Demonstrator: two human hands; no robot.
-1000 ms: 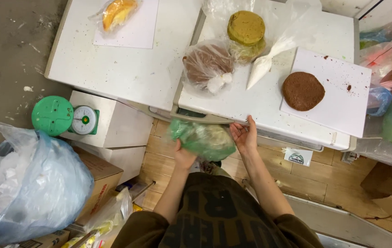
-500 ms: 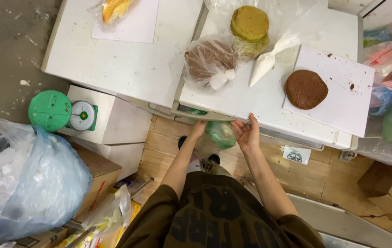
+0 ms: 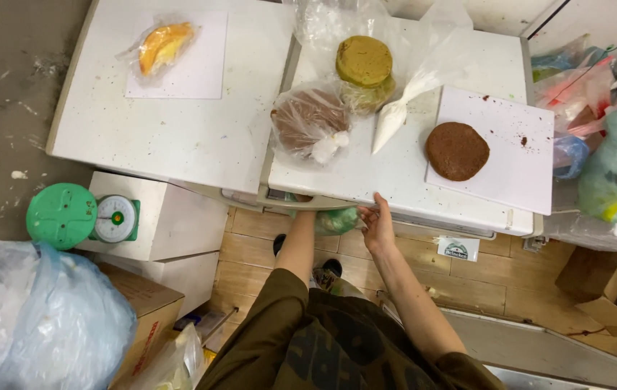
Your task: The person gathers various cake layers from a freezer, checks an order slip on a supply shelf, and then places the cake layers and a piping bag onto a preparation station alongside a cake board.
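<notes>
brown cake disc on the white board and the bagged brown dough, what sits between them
In the head view, a white piping bag lies on the table between the brown cake disc and the bagged brown dough.

A small white rectangular label (image 3: 457, 248) with dark print hung under the worktop's (image 3: 178, 137) front edge; a brown cardboard box (image 3: 138, 318) stood lower left

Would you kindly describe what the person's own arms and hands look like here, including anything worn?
Both forearms are bare from about the elbow down. The upper arms are covered by the short, loose sleeves of an olive-brown top with a darker pattern on the chest. The right hand shows no glove, ring or watch. The left hand is hidden under the table edge.
</notes>
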